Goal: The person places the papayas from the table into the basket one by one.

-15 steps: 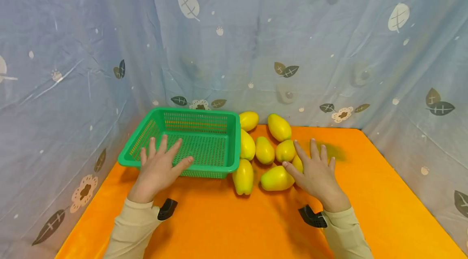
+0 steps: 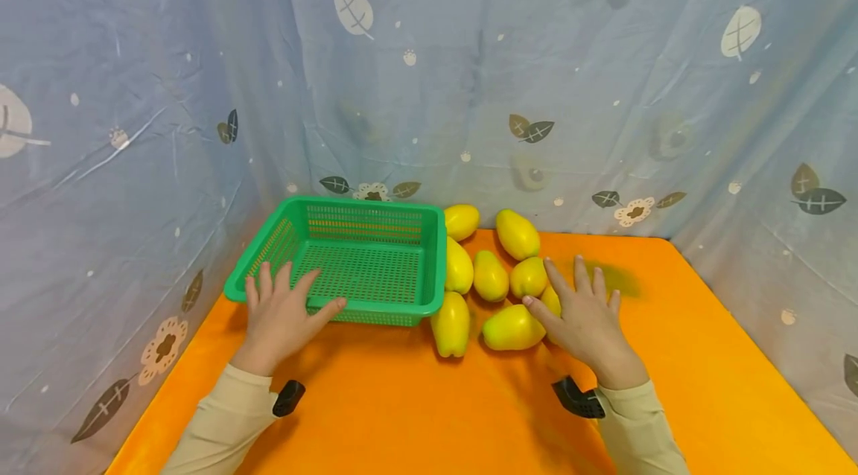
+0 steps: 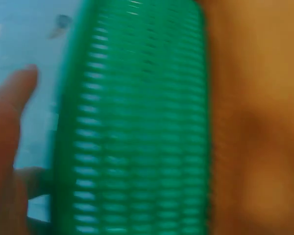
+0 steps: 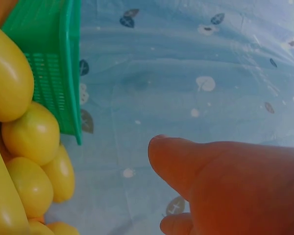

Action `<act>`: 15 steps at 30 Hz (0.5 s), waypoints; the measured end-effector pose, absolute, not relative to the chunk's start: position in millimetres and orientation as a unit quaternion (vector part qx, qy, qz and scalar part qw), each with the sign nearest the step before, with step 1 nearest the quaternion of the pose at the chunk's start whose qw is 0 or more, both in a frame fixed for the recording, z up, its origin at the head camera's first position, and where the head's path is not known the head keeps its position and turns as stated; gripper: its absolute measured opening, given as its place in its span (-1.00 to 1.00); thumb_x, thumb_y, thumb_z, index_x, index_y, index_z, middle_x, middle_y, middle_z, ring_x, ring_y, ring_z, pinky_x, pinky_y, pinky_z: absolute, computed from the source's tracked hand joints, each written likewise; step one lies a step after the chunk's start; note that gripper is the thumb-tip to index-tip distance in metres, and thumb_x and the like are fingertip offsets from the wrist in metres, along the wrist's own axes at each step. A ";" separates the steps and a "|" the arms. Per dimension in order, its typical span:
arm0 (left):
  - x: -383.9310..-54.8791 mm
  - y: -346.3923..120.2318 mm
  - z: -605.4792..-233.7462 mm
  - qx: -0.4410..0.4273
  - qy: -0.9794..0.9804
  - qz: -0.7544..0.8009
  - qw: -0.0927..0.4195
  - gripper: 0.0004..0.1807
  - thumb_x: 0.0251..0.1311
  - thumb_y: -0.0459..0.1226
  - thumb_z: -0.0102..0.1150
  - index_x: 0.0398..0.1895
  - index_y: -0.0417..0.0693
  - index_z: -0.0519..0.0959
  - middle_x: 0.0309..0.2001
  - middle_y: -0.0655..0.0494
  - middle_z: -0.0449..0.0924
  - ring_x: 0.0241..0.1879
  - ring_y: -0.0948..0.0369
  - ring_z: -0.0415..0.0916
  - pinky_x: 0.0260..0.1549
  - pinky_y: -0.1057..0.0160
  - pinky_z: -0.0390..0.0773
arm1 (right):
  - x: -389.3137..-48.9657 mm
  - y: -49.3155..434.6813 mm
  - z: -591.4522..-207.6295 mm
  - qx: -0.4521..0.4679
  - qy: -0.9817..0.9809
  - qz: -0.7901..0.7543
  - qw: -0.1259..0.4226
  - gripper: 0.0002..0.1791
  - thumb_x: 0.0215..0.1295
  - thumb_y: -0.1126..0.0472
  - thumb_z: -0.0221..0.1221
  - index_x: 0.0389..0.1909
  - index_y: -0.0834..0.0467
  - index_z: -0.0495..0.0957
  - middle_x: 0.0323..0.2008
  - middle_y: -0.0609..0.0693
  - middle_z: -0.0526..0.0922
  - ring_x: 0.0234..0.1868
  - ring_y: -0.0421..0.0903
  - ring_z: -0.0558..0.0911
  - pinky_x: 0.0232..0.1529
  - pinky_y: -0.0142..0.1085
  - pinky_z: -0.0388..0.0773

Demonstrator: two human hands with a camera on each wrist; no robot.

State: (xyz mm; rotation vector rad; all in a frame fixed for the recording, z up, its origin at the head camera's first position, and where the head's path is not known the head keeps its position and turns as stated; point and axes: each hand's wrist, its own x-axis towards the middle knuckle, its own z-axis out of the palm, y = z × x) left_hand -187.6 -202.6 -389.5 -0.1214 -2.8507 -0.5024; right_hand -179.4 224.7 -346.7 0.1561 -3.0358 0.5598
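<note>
A green plastic basket (image 2: 375,309) with slotted walls stands on the left part of the table, with no fruit in it. Over its front left corner is my left hand (image 2: 278,319), fingers spread; whether it touches the rim I cannot tell. The basket's slotted side (image 3: 137,122) fills the blurred left wrist view. Several yellow mango-like fruits (image 2: 512,327) lie loosely grouped to the basket's right. My right hand (image 2: 590,322) hovers at the right edge of that group, fingers spread, partly covering one fruit. It grips nothing; its thumb (image 4: 176,159) shows in the right wrist view.
An orange cloth (image 2: 415,415) covers the table. Blue-grey curtains (image 2: 456,88) with leaf and flower prints hang behind and on both sides, close to the basket and the rear fruits. A dark stain (image 2: 613,278) marks the cloth at the back right.
My left hand has shifted left along the basket's front and slightly toward me. The right hand keeps its place by the fruits. The whole head view has shifted a little.
</note>
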 end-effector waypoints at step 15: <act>-191.9 -204.7 -419.2 -0.048 -0.965 -0.155 0.205 -0.27 0.06 0.29 0.38 -0.01 -0.15 0.70 -0.08 -0.35 0.58 -0.09 -0.40 0.31 0.33 -0.54 -0.14 | -178.2 226.5 -345.9 0.049 -0.980 0.190 0.023 -0.03 0.45 -0.45 -0.07 0.64 0.08 0.00 0.58 0.50 -0.26 0.53 0.64 -0.28 0.31 0.64 -0.34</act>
